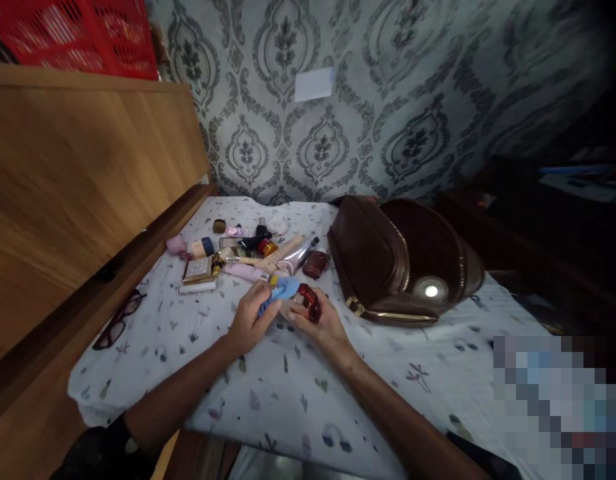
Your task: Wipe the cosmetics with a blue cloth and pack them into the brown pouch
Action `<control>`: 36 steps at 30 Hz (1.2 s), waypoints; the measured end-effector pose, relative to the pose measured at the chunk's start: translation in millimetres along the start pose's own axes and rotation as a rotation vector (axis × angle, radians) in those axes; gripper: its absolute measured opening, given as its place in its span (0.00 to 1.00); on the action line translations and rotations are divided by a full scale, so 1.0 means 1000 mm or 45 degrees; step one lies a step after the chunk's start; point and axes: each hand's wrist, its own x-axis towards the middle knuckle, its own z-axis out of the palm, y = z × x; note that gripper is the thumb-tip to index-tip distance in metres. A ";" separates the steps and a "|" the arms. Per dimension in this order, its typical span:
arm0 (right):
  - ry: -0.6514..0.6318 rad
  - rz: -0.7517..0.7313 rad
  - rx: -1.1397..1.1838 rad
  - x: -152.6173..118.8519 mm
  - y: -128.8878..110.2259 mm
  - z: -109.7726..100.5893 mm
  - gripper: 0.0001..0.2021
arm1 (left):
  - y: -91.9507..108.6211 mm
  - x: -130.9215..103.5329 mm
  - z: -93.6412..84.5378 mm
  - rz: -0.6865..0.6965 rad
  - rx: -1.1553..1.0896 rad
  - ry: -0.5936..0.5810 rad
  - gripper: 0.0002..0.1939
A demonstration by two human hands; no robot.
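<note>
My left hand (pixel 251 313) is closed on a blue cloth (pixel 286 288), which is bunched between thumb and fingers. In my right hand (pixel 324 325) is a dark red glass bottle (pixel 309 301), likely perfume, gripped round its side. The cloth touches or nearly touches the bottle's left end. Just beyond my hands lie cosmetics: a pink tube (pixel 245 271), a silvery pink tube with a black cap (pixel 299 256), a small dark red case (pixel 315 264), a glittery gold compact (pixel 199 269) and a white pen-like stick (pixel 197 287).
A brown leather bag (pixel 378 260) with gold zips stands on the right of the patterned white sheet (pixel 268 380). Eyeglasses (pixel 119 322) lie at the left edge, by a wooden panel (pixel 88 160). A red plastic basket (pixel 83 33) sits above it. Wallpaper (pixel 285 133) backs the surface.
</note>
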 end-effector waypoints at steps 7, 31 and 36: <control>-0.208 -0.072 -0.065 -0.005 -0.004 0.003 0.24 | -0.008 0.005 -0.003 -0.064 0.055 -0.005 0.16; -0.076 0.252 0.576 -0.004 -0.010 0.000 0.22 | -0.012 0.009 -0.007 -0.255 -0.196 -0.121 0.19; -0.098 0.310 0.645 -0.006 -0.010 -0.002 0.21 | -0.008 0.008 -0.012 -0.328 -0.322 -0.213 0.19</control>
